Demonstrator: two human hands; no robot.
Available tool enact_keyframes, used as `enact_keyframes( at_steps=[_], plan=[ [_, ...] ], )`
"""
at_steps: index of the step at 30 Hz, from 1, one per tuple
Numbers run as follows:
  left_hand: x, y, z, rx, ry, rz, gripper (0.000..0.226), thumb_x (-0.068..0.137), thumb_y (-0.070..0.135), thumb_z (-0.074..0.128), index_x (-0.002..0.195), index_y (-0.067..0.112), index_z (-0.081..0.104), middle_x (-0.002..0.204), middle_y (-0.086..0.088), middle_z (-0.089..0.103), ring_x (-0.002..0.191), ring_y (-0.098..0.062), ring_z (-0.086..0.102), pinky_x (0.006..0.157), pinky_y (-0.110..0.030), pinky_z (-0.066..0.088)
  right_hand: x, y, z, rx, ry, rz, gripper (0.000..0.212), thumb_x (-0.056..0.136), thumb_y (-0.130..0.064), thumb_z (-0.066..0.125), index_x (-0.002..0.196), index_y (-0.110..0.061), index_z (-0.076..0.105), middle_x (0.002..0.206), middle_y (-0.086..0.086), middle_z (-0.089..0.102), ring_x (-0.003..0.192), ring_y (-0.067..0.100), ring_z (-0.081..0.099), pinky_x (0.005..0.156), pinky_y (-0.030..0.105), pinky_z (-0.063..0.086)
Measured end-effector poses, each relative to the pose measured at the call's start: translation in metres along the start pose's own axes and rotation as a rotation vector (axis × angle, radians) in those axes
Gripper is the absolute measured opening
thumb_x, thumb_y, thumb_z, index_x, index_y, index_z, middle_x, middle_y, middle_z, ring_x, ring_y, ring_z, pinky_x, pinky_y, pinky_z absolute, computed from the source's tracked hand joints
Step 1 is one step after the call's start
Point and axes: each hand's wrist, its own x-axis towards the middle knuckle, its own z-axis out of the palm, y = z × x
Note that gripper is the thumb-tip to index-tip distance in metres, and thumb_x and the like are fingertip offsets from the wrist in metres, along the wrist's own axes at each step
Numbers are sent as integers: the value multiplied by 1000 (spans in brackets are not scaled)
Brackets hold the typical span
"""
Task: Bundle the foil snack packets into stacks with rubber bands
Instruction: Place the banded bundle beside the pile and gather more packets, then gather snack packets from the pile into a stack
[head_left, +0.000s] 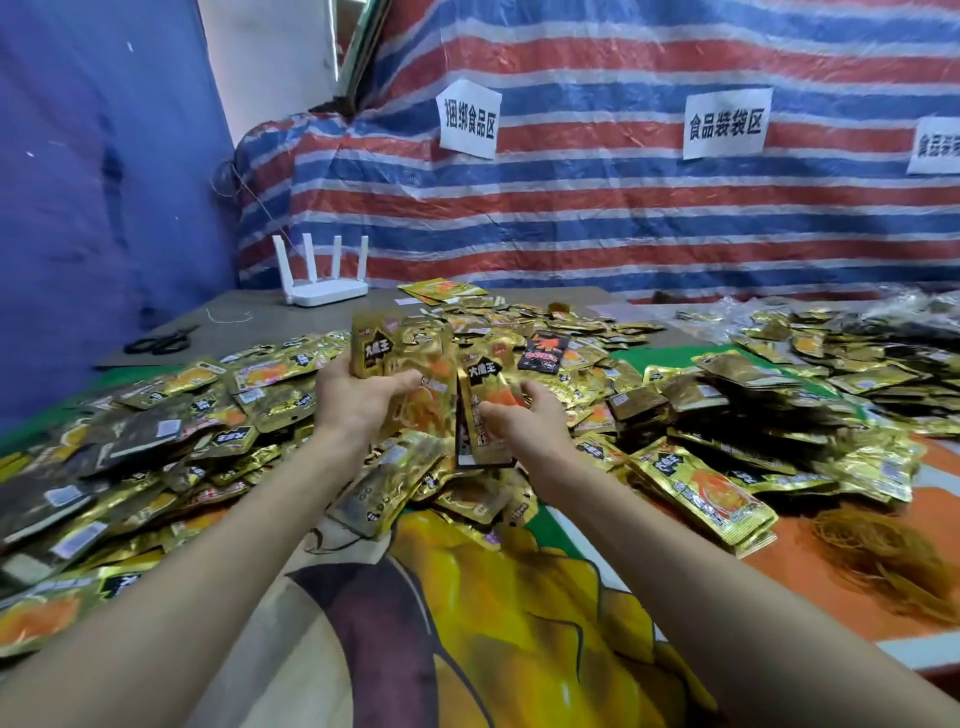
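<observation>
Above the loose pile (208, 415) on the bench (519, 597), the left hand (358, 400) curls its fingers (395, 382) round an uneven stack of packets (410, 358); the right hand (524, 421) pinches more. Slick foil may slide and spill.

The left hand (363, 402) grips an upright stack of gold packets (410, 364); the right hand (524, 421) holds a single packet (485, 400) just beside it. Loose packets (208, 415) cover the table (249, 322) (rubber-band heap (883, 561) at the right); scissors (161, 343) and a router (322, 291) lie behind.
</observation>
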Motion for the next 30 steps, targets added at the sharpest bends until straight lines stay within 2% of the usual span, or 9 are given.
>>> enact_keyframes(
  at_steps=[2,5,9,12,17,21,24,28,30],
  plan=[
    [-3,6,-1,-102,-8,-105,16,77,7,83,84,15,71,83,-7,78,64,-20,75,54,-31,58,-4,-3,9,55,-13,0,25,91,-14,70,113,-13,57,108,13,67,86,22,67,71,42,61],
    [-11,11,-2,-232,-108,-318,15,82,12,79,93,8,71,83,-11,77,61,-24,73,48,-30,57,-9,-5,22,92,-2,-29,12,93,-16,68,99,-19,58,98,6,67,87,22,66,75,38,59],
    [-16,5,-8,-202,-210,-437,27,93,22,69,117,11,68,101,-5,76,75,-19,72,69,-30,57,-12,0,31,91,3,-2,20,95,-22,67,110,-15,57,104,3,65,84,12,62,66,23,47],
    [-16,-2,-14,-132,-173,-432,53,90,29,72,136,8,56,135,-6,59,118,-24,58,106,-43,42,-14,4,32,74,21,27,34,96,-22,66,126,-10,54,106,3,65,87,16,62,63,22,44],
    [-19,7,-16,-78,-50,-295,22,86,12,73,79,16,53,103,-5,70,121,-31,58,110,-56,39,-13,9,34,64,35,38,30,97,-27,65,122,-14,52,111,5,63,92,15,61,70,27,47],
    [-17,10,-22,-78,-47,-267,7,85,11,74,86,13,80,109,-1,74,126,-26,55,115,-47,35,-13,11,37,105,68,48,35,96,-25,67,126,-13,53,115,4,64,100,20,63,79,30,51],
    [-18,12,-26,-147,-49,-271,14,82,-3,70,84,7,80,92,-5,79,107,-28,68,107,-47,46,-9,10,36,198,135,89,20,93,-15,68,111,-12,60,100,4,65,85,20,62,66,25,47],
    [-17,11,-34,-130,-57,-310,29,83,0,70,62,17,80,92,-3,79,110,-30,66,107,-49,46,-6,4,34,435,175,254,60,93,-7,68,147,-7,44,92,-5,53,80,10,50,87,34,35],
    [-17,12,-37,-74,-91,-322,11,80,9,75,74,15,82,104,-4,77,116,-32,61,109,-51,43,-3,3,31,488,162,280,47,92,-8,69,137,-2,56,91,-5,58,87,11,54,87,33,38]
  ],
)
